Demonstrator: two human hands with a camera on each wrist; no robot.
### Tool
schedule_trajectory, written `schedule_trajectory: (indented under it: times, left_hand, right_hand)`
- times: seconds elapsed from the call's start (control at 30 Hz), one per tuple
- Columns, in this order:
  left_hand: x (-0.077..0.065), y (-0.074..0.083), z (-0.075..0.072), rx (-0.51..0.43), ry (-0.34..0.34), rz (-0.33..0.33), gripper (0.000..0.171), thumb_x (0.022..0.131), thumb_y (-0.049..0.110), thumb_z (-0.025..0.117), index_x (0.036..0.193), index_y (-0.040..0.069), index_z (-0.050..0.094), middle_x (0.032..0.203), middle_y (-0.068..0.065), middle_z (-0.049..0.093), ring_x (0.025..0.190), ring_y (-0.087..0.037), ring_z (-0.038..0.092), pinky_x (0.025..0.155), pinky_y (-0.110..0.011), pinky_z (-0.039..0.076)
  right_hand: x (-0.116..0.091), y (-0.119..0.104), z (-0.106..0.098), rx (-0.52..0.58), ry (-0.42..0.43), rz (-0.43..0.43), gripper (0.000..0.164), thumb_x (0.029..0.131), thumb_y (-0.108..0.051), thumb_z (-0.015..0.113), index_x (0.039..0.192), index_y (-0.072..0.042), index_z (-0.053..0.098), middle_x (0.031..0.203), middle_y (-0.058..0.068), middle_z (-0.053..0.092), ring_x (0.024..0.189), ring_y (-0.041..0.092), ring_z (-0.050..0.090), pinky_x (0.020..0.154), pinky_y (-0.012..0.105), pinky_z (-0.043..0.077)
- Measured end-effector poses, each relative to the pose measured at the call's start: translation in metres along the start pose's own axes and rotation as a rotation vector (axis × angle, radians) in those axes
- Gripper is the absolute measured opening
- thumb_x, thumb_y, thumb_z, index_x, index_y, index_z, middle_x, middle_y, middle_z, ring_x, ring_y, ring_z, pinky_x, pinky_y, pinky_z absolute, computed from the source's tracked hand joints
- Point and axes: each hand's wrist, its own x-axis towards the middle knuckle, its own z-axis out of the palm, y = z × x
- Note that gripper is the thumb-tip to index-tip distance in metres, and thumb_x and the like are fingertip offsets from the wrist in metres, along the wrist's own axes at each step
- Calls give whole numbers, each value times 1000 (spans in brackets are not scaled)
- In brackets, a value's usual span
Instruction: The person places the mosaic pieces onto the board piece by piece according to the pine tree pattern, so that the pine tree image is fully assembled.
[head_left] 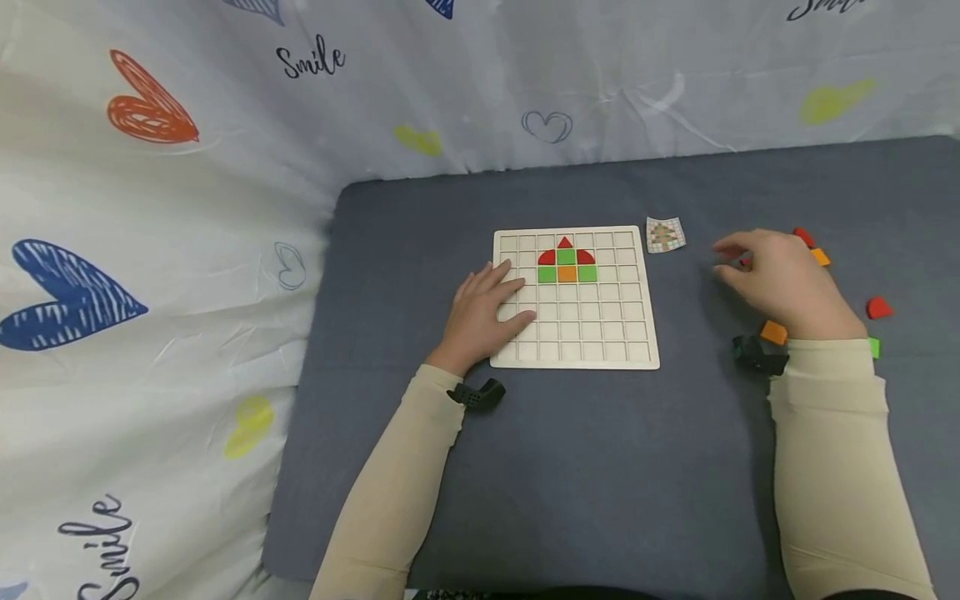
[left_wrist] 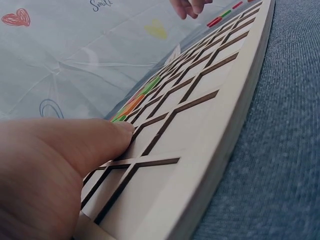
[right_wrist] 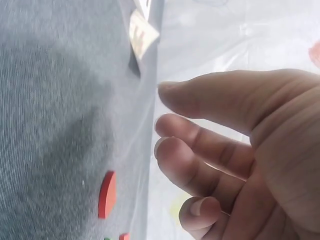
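On the pale wooden grid board point(head_left: 600, 333) rests my left hand point(head_left: 480, 317), fingers spread over the left edge. In the left wrist view, its thumb point(left_wrist: 107, 137) lies on the grid. Near the board's top sit a red triangle point(head_left: 565, 243), two red curved pieces point(head_left: 547, 258), green squares point(head_left: 588, 273) and an orange square point(head_left: 567, 273). Over the table to the right hovers my right hand point(head_left: 787, 279), fingers loosely bent and thumb apart from them, with nothing held. In the right wrist view, a red piece point(right_wrist: 106, 195) lies on the table below those fingers.
A small patterned card point(head_left: 665, 235) lies by the board's upper right corner. Loose pieces surround the right hand: an orange block point(head_left: 774, 332), another orange piece point(head_left: 821, 257), a red piece point(head_left: 878, 307) and a green one point(head_left: 874, 347). A printed curtain point(head_left: 480, 83) hangs behind the table.
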Motion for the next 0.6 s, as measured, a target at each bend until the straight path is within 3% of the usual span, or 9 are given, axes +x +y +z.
schedule_trajectory:
  times: [0.2,0.27,0.47,0.53,0.6]
  left_hand:
    - [0,-1,-1,2,-3,2,60,98,47,71,150,20,61,171,-1,35,162,-24,21,133,-45,10]
    - [0,-1,-1,4,-4,0,60,98,47,71,150,20,61,171,-1,35,162,-24,21,133,-45,9]
    - [0,0,0,6,-8,-7,60,98,47,71,150,20,61,171,-1,34,162,-23,20,133,-45,9]
    - [0,0,0,5,-9,-6,60,98,47,71,151,20,60,171,-1,34,162,-23,20,133,-45,9]
    - [0,-1,0,4,-7,-2,60,98,47,71,151,20,60,171,-1,34,162,-23,20,133,-45,9]
  right_hand:
    - [-3,12,-8,15,-27,21,40,102,-15,61,139,1,63,133,31,62,108,41,55,88,62,47]
    - [-3,15,-8,12,-27,16,40,101,-14,61,138,2,63,131,31,64,104,41,56,85,60,48]
    - [-4,21,-7,-11,-19,35,38,99,-11,64,135,2,65,92,22,66,75,32,53,59,40,42]
    - [-4,23,-7,-19,-17,45,38,98,-10,64,135,3,64,93,23,64,79,34,54,61,44,45]
    - [-4,25,-7,-30,-9,42,38,98,-9,64,134,4,64,106,27,64,89,40,55,69,53,49]
